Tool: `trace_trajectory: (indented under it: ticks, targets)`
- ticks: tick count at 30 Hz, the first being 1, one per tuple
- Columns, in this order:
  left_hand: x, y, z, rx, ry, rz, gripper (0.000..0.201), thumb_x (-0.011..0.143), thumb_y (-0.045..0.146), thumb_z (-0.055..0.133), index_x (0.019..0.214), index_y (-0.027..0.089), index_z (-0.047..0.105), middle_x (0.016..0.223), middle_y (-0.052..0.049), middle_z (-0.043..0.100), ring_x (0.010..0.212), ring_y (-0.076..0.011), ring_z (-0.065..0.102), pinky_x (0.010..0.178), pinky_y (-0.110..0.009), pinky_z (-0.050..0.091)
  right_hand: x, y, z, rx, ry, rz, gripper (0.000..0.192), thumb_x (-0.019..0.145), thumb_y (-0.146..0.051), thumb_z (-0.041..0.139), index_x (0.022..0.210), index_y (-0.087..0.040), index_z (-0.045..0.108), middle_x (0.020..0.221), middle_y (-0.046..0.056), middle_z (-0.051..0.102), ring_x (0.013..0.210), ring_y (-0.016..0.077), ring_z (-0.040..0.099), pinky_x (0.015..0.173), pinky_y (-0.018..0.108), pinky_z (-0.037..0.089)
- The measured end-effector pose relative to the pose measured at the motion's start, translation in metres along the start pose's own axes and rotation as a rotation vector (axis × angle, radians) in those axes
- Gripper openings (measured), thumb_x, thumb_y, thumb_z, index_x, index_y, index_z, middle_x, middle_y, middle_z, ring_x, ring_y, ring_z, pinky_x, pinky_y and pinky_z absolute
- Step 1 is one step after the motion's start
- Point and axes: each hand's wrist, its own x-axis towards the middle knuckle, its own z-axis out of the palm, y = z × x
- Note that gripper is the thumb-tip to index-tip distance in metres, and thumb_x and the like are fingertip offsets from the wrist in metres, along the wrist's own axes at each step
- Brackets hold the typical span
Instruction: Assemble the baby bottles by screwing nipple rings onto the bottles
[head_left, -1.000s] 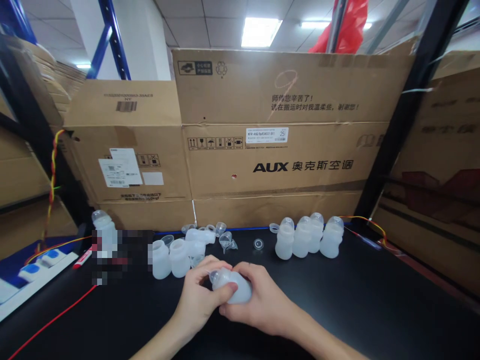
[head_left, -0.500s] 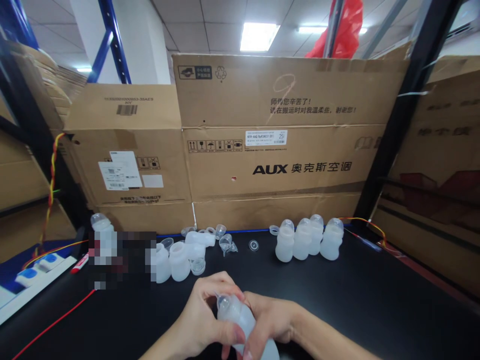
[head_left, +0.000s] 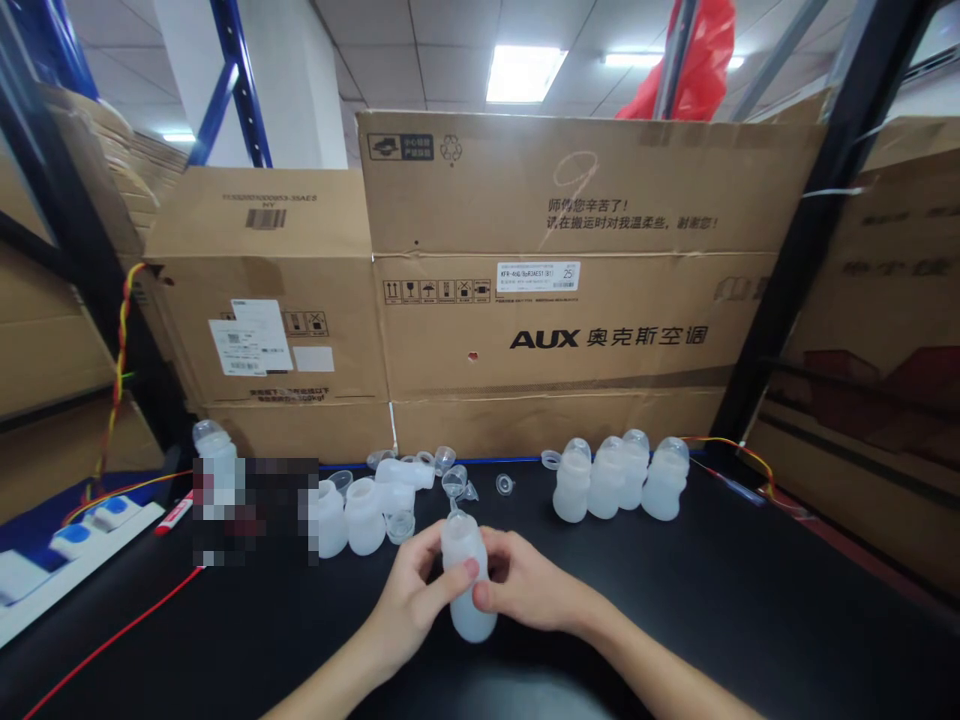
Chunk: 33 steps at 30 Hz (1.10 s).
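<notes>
We held a translucent white bottle (head_left: 466,575) upright between both hands, low over the black surface (head_left: 750,600) and near its front edge. Our left hand (head_left: 416,595) wrapped the bottle from the left, its grip clenched on the body with the thumb pressed across the front. Our right hand (head_left: 529,590) met it from the other side, its grip also grasping the bottle, thumb tip against the lower body just beside the left thumb. The bottle's narrow top pointed up and away from us; whether it carried a cap we could not tell.

Behind our hands, a loose cluster of open bottles (head_left: 352,515) stood and lay on the surface, one on its side, with several small clear caps (head_left: 454,482) scattered around them and a single cap (head_left: 505,485) lying apart to the right. Further right, four capped bottles (head_left: 619,478) stood close together in a row, touching or nearly so. Another capped bottle (head_left: 214,455) stood at the far left beside a blurred patch. A red wire (head_left: 112,635) ran across the surface on the left. Large cardboard boxes (head_left: 562,300) were stacked along the back edge, well behind the bottle in our hands.
</notes>
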Motion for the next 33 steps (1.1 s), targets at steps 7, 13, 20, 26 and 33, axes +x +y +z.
trace_trajectory:
  ticks: [7, 13, 20, 26, 33]
  targets:
    - [0.010, -0.007, -0.008, 0.030, 0.121, -0.059, 0.039, 0.079, 0.052, 0.081, 0.092, 0.017, 0.070, 0.081, -0.001, 0.066, 0.078, -0.0175, 0.061, 0.071, -0.025, 0.045, 0.003, 0.021, -0.027, -0.907, 0.485, -0.066, 0.034, 0.099, -0.035, 0.062, 0.130, -0.023, 0.068, 0.132, 0.012, 0.056, 0.124, 0.0245, 0.055, 0.112, 0.043, 0.045]
    - [0.011, -0.005, -0.004, 0.133, 0.114, -0.069, 0.033, 0.077, 0.046, 0.079, 0.086, 0.017, 0.066, 0.074, 0.003, 0.056, 0.071, -0.0138, 0.050, 0.069, -0.024, 0.040, 0.004, 0.041, -0.048, -1.052, 0.535, -0.027, 0.048, 0.094, -0.028, 0.064, 0.141, -0.019, 0.062, 0.155, 0.018, 0.041, 0.145, 0.0348, 0.038, 0.119, 0.055, 0.038]
    - [0.007, 0.003, 0.002, 0.423, 0.113, 0.084, 0.016, 0.079, 0.031, 0.071, 0.089, 0.018, 0.072, 0.083, -0.001, 0.062, 0.077, -0.0166, 0.055, 0.073, -0.026, 0.042, 0.021, 0.037, -0.037, -1.209, 0.453, -0.139, 0.053, 0.096, -0.026, 0.060, 0.148, -0.033, 0.057, 0.162, 0.009, 0.038, 0.151, 0.0334, 0.031, 0.124, 0.057, 0.030]
    - [0.004, -0.004, 0.001, 0.607, 0.070, 0.149, 0.019, 0.082, 0.023, 0.069, 0.101, 0.023, 0.073, 0.095, -0.002, 0.067, 0.088, -0.0193, 0.062, 0.083, -0.030, 0.048, 0.045, 0.043, -0.026, -1.333, 0.427, -0.217, 0.055, 0.096, -0.033, 0.064, 0.150, -0.034, 0.055, 0.167, 0.012, 0.029, 0.154, 0.0362, 0.027, 0.124, 0.059, 0.028]
    - [0.001, -0.001, 0.003, 0.648, 0.053, 0.149, 0.025, 0.081, 0.022, 0.070, 0.105, 0.025, 0.074, 0.095, -0.001, 0.067, 0.088, -0.0195, 0.064, 0.082, -0.030, 0.049, 0.068, 0.052, -0.032, -1.336, 0.555, -0.188, 0.037, 0.100, -0.041, 0.061, 0.131, -0.023, 0.070, 0.161, 0.017, 0.038, 0.151, 0.0378, 0.032, 0.121, 0.060, 0.031]
